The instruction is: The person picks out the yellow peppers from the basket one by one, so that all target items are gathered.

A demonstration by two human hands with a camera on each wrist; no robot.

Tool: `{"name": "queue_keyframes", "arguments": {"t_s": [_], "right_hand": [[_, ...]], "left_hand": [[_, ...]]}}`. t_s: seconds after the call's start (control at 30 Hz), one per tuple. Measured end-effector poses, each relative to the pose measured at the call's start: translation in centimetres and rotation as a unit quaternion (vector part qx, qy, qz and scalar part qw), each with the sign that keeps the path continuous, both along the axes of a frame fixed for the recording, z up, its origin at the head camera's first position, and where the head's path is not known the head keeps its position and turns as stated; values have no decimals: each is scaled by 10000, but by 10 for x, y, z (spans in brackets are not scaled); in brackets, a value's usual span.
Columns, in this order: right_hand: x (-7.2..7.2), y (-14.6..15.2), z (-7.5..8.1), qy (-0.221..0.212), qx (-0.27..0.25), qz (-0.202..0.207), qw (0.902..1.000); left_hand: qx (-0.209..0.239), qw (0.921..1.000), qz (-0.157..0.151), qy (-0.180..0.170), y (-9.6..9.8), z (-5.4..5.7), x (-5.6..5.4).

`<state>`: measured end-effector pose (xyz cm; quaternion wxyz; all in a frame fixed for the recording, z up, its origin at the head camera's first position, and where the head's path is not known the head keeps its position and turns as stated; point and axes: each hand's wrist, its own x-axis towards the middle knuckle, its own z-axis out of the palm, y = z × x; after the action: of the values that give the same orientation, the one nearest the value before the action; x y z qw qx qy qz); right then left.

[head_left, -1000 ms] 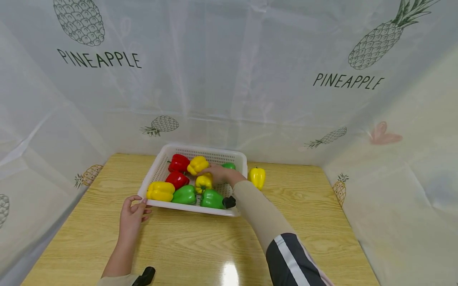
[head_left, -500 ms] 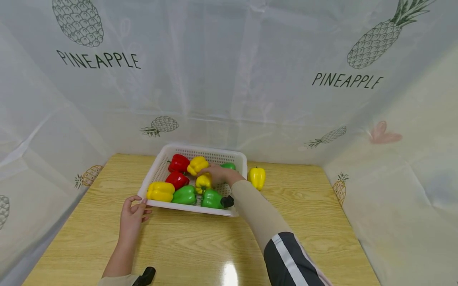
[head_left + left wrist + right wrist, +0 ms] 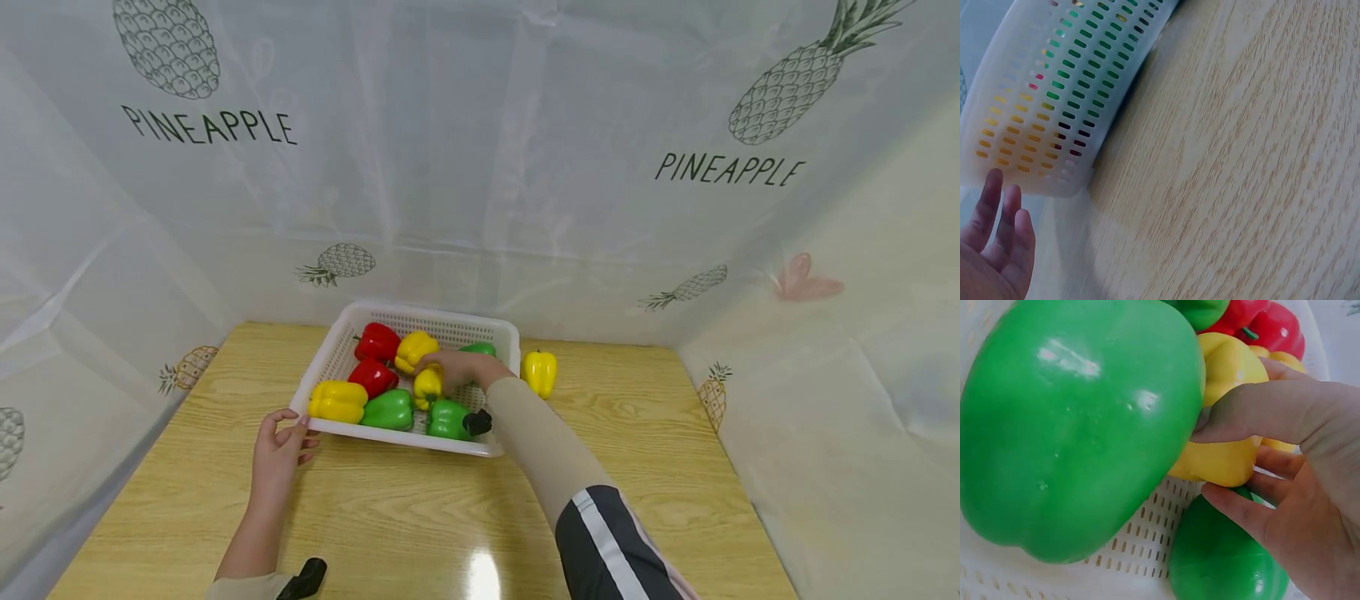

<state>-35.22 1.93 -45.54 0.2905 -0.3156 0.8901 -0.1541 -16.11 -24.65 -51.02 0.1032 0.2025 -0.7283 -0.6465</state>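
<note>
My right hand [image 3: 467, 369] reaches into a white plastic basket [image 3: 420, 444] and grips a yellow bell pepper [image 3: 427, 387]. In the right wrist view, the thumb lies on the near side of this pepper and the other fingers curl round its far side and underside. A large green bell pepper [image 3: 1079, 425] partly covers it there, and a second green bell pepper [image 3: 1225, 550] lies below the fingers. My left hand [image 3: 276, 447] holds the basket's front left corner at the rim. Three of its fingers [image 3: 1007, 219] extend at the outer wall in the left wrist view.
Inside the basket are two red bell peppers [image 3: 373, 377], another yellow one [image 3: 416, 351] and a yellow one [image 3: 337, 402] at the left corner. One yellow bell pepper [image 3: 539, 373] stands outside, right of the basket. A white pineapple-print sheet [image 3: 465, 167] hangs behind the wooden table [image 3: 390, 517].
The gripped yellow pepper has shifted very slightly to the right, and the yellow pepper behind it sits a little lower in view. My left hand stays at the basket corner.
</note>
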Motion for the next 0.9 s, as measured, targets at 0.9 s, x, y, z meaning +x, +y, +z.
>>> {"name": "queue_keyframes", "arguments": {"t_s": [0.9], "right_hand": [[13,34,23,303,-787,127,9964]], "left_hand": [[368,9993,32,5,3,0,-1]]}}
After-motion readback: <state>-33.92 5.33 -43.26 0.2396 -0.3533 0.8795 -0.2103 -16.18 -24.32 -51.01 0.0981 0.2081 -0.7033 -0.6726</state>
